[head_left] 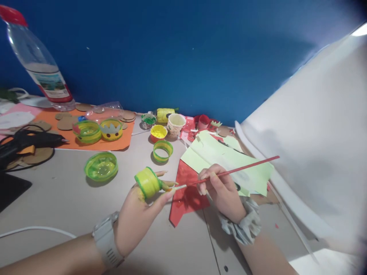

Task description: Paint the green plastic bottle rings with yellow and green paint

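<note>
A paintbrush with a red handle lies slanted in my right hand, whose fingers are closed around it near the metal ferrule. Its tip meets the thumb and a finger of my left hand, which come together at the bristles. Over the fingers of that same hand sits a yellow ring with green edges, like a slice of painted bottle. Beneath the brush is a red cut-out sheet on the table. A similar green-and-yellow ring stands just beyond my left hand.
Paper cups of yellow paint and green paint stand at the back beside a patterned cup. Pale green paper lies right. Leftward are a green bowl, orange sheet, glue gun and bottle.
</note>
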{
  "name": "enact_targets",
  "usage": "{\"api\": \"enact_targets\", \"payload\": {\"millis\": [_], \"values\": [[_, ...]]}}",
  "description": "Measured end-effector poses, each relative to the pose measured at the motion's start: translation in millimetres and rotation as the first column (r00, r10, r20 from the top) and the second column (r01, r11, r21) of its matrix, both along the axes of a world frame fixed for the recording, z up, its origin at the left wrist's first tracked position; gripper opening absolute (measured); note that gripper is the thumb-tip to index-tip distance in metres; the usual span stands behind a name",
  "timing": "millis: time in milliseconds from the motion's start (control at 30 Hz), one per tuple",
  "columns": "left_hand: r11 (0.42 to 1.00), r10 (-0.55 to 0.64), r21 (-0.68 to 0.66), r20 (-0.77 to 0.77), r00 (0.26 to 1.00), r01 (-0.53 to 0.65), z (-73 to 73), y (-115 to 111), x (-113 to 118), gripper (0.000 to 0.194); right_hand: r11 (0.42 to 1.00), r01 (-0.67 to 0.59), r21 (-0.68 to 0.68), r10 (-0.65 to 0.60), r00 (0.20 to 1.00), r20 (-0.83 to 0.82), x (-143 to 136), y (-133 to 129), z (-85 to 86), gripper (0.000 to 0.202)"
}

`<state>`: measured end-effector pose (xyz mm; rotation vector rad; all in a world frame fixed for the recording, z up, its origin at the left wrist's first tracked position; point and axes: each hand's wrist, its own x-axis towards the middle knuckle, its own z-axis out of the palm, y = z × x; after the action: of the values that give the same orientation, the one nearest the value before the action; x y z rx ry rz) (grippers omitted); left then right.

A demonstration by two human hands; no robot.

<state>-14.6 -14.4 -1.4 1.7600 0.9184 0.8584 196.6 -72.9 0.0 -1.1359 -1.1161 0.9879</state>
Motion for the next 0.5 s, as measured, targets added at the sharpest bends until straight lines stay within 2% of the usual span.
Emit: {"api": "enact_targets", "payload": {"millis": [500], "values": [[0.999, 0.020, -0.036, -0.096, 0.995, -0.023, -1.0, -2.2, 7.4, 0.034, 0.997, -0.050, 0.051, 0.050, 0.999, 0.007, 5.8, -14.2, 2.3, 0.015]]}}
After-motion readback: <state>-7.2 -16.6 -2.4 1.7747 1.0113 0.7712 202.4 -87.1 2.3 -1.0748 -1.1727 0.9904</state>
